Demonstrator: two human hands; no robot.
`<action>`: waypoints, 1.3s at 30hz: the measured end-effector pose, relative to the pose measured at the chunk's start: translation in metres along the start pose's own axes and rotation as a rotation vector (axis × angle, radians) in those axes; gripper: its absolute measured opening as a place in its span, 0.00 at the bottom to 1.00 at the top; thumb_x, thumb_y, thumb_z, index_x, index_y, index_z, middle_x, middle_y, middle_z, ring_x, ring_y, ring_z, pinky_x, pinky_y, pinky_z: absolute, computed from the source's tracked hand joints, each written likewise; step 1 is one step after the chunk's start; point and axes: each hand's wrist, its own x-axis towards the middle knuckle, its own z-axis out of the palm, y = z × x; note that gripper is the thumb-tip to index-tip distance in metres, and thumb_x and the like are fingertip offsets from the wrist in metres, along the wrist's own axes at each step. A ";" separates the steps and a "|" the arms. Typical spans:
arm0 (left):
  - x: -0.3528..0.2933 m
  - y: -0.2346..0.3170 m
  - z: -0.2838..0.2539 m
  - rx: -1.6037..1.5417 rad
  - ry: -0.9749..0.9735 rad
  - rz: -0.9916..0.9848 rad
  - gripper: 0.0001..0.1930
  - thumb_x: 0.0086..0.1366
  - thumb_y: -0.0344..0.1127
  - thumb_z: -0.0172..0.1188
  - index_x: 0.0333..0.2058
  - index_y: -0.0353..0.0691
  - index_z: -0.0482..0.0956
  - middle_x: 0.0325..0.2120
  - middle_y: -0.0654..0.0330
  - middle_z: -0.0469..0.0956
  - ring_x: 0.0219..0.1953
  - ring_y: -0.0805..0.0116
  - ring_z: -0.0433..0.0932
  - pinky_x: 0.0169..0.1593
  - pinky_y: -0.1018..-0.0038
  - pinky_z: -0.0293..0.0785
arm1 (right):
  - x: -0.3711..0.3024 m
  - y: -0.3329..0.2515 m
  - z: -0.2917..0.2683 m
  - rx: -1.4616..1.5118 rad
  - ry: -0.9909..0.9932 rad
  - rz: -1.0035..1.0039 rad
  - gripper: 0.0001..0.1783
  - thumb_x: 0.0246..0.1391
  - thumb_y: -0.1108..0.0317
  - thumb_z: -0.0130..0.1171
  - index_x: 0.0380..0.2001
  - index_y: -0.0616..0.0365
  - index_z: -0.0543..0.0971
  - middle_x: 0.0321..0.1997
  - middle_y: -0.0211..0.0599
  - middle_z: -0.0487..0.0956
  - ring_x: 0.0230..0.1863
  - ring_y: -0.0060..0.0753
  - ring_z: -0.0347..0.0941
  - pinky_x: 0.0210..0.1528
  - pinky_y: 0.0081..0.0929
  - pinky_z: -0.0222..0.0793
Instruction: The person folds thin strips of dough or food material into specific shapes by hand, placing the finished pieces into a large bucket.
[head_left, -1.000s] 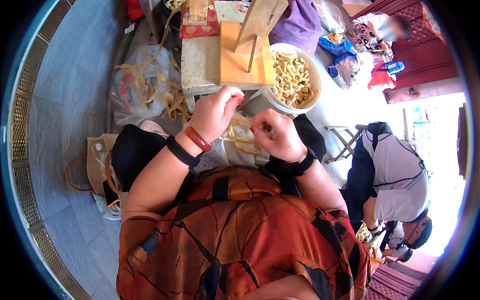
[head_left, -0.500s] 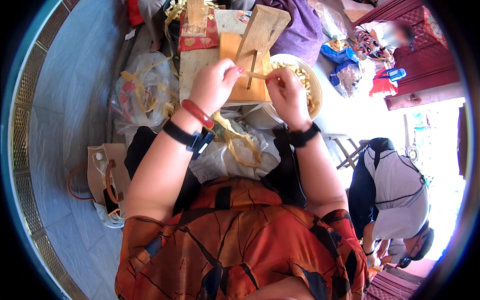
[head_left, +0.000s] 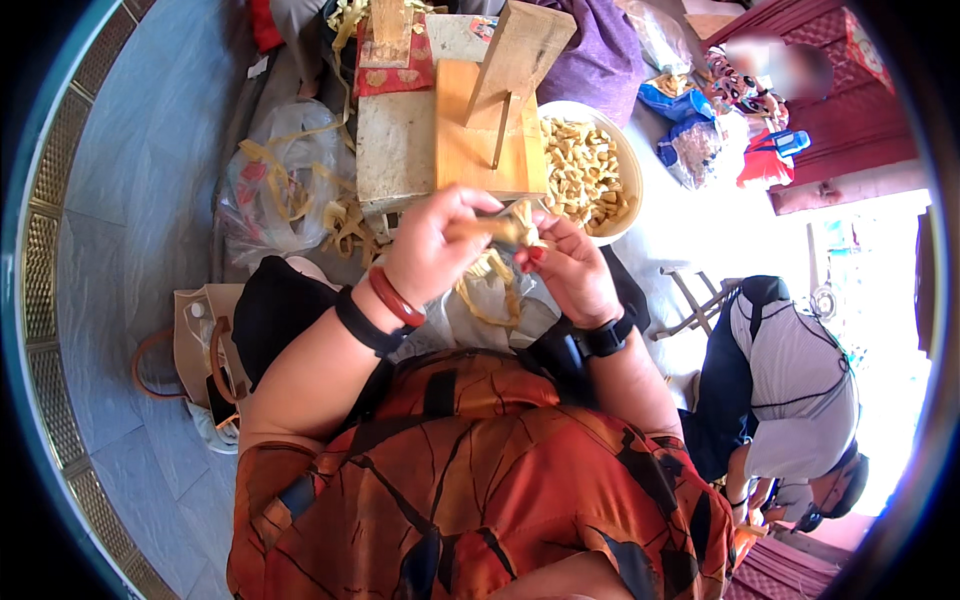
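Observation:
Close in front of me, both hands work on a pale yellow, ribbon-like strip (head_left: 522,225), bunched between them and partly blurred. My left hand (head_left: 432,245) is closed round one part of it, a bracelet and a black band on its wrist. The fingers of my right hand (head_left: 572,268) pinch the other part. Just beyond stands a wooden stand (head_left: 462,150), with an upright board (head_left: 520,60) and a thin rod (head_left: 502,130) slanting up from its base. To its right, a white bowl (head_left: 637,195) holds many small folded yellow pieces (head_left: 580,170).
Left of the stand, a clear plastic bag (head_left: 270,175) holds loose strips. A beige handbag (head_left: 190,320) is on the floor at left. A second wooden stand (head_left: 388,45) is at the far side. At right, a person (head_left: 790,390) bends over near a folding stool (head_left: 695,300).
Both hands have come down toward me, away from the rod. The strip, stretched between my fingers before, is now bunched up. The bowl's pieces are more exposed.

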 end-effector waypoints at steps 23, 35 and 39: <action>-0.031 -0.006 0.024 -0.385 -0.590 -0.201 0.08 0.68 0.35 0.55 0.39 0.36 0.72 0.25 0.65 0.74 0.28 0.77 0.73 0.35 0.77 0.71 | -0.050 0.014 -0.001 -0.059 -0.181 0.195 0.21 0.68 0.56 0.43 0.28 0.59 0.76 0.25 0.32 0.77 0.25 0.21 0.72 0.24 0.16 0.66; -0.027 -0.016 0.014 0.035 -0.397 -0.126 0.06 0.64 0.33 0.59 0.32 0.36 0.75 0.22 0.64 0.75 0.25 0.77 0.70 0.30 0.77 0.68 | -0.045 0.011 0.004 -0.319 -0.057 0.087 0.14 0.64 0.69 0.51 0.50 0.63 0.70 0.45 0.37 0.77 0.42 0.24 0.75 0.45 0.22 0.70; -0.028 -0.006 0.019 -0.013 -0.502 -0.245 0.07 0.65 0.33 0.59 0.29 0.37 0.77 0.20 0.67 0.75 0.22 0.81 0.70 0.27 0.79 0.67 | -0.040 0.010 0.002 -0.101 -0.252 0.107 0.12 0.61 0.75 0.53 0.46 0.57 0.66 0.45 0.37 0.76 0.45 0.27 0.74 0.47 0.24 0.72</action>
